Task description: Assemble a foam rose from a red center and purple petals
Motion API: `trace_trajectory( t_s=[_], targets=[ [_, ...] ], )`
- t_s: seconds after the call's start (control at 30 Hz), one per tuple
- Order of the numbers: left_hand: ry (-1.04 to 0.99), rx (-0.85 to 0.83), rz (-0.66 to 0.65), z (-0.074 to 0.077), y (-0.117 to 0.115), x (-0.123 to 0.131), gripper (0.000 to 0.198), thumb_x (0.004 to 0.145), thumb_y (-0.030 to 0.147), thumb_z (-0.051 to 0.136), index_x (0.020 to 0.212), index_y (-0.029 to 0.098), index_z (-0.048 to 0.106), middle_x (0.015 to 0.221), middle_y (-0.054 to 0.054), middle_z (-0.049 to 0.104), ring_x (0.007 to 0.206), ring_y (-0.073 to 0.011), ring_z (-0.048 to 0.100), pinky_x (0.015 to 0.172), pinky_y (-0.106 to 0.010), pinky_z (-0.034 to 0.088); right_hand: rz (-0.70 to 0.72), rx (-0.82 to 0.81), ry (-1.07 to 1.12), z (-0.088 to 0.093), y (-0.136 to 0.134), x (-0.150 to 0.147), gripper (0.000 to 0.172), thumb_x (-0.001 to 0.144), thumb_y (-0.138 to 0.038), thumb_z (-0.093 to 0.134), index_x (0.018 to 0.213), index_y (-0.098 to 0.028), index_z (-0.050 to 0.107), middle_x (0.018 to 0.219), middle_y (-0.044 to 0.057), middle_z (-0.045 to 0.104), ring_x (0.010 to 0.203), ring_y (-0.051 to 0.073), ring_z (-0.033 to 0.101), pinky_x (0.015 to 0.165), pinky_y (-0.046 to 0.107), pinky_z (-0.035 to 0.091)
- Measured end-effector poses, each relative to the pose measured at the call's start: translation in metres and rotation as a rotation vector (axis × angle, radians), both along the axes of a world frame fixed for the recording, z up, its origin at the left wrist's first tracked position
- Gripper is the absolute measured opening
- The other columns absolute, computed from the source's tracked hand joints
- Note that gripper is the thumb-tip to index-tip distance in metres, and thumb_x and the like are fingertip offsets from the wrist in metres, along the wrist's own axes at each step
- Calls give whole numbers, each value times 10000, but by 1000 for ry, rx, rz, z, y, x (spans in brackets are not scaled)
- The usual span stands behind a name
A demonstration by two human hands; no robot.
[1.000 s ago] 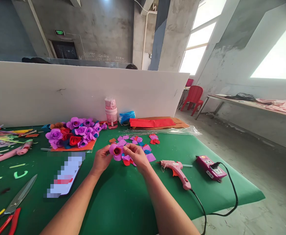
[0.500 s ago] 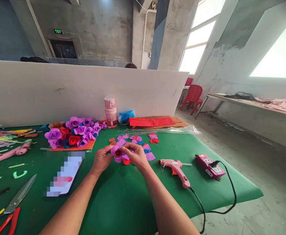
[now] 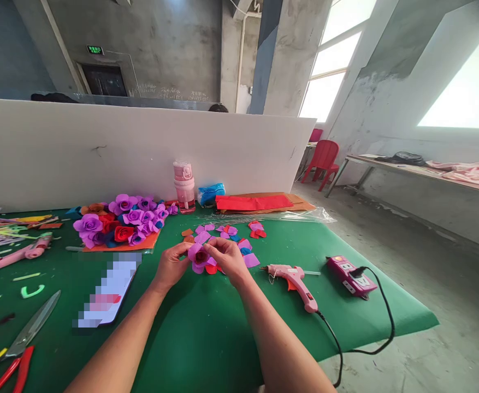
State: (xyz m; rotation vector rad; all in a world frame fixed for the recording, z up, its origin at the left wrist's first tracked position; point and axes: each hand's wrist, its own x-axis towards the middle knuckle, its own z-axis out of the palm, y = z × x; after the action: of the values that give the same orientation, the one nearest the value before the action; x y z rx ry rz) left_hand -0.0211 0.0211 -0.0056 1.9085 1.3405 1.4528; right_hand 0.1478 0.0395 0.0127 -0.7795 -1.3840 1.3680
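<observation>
Flower [image 3: 198, 257], purple petals around a dark red centre, held over the green table [image 3: 206, 338] between the two hands. I have the left hand [image 3: 171, 268] nearly closed, thumb and fingertips gripping the flower from its left side. Right hand [image 3: 228, 261] also mostly closed, its thumb and forefinger pinching the petals from the other side; from my end I cannot tell how firmly.

Loose petals [image 3: 252, 260], purple, red and blue, lie scattered just beyond both hands and close to the right one's knuckles. Pink glue gun [image 3: 286, 273] on its side to the right of the right hand, nozzle towards it. Farther right, a magenta box [image 3: 352, 275] with a black cord plugged in.

Left of the left hand I note a phone [image 3: 118, 295], screen blurred out. Past the phone, a heap of flowers [image 3: 124, 215], purple, red and blue, on an orange sheet [image 3: 151, 240]. Scissors [image 3: 34, 325] well off to the left; I cannot tell whether all the yellow and red handles there belong to them.

Beyond the hands: pink bottle [image 3: 184, 188], blue packet [image 3: 211, 195], folded red sheet [image 3: 253, 203], all before a white board [image 3: 141, 144].
</observation>
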Motion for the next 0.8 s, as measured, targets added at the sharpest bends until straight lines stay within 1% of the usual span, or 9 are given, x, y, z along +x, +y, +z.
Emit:
trace_trajectory(
  t_s=[0.13,0.2,0.3,0.43,0.53,0.63,0.8],
  targets=[
    [-5,12,-7,0,1,1,120,752,248,639,799,214,744,838,-11,760,794,-178,683,755,-254,524,55,-119,102,-2,1,-1,342,675,-495,750,661,-175,633,632,-10,596,581,109,502,586,243,396],
    [-26,35,6,-1,2,0,105,745,250,659,803,218,740,873,-27,757,846,-191,683,776,-269,527,79,-136,146,-2,2,-1,385,697,-556,722,696,-177,651,649,-4,593,598,113,504,609,248,410],
    [-89,71,54,-2,5,-2,96,726,279,698,784,208,723,882,-52,743,871,-207,682,763,-283,535,111,-142,214,-3,4,0,439,749,-617,649,789,-182,689,714,17,612,654,127,533,681,268,444],
    [-109,132,104,-2,6,-4,93,726,291,703,757,203,700,849,-43,726,818,-188,677,734,-284,537,123,-128,207,-3,3,-1,430,757,-607,649,816,-183,692,731,24,618,676,135,542,704,280,447],
    [-73,166,107,1,4,-3,80,741,281,692,729,203,682,822,-31,718,791,-171,668,721,-277,534,103,-75,159,-3,0,-3,381,748,-565,680,792,-186,672,727,10,611,677,130,532,676,265,429],
    [-40,159,98,3,2,0,94,751,292,687,723,203,677,813,-33,718,796,-177,668,718,-279,531,66,-47,129,-1,-2,-5,357,710,-538,716,736,-189,640,699,-9,594,647,121,513,627,252,404],
    [-46,121,103,4,0,3,82,745,292,682,736,211,693,825,-30,723,814,-185,671,726,-278,524,51,-58,121,-1,-1,-5,350,687,-515,734,722,-187,618,689,-11,588,633,118,514,618,251,405]
  ],
)
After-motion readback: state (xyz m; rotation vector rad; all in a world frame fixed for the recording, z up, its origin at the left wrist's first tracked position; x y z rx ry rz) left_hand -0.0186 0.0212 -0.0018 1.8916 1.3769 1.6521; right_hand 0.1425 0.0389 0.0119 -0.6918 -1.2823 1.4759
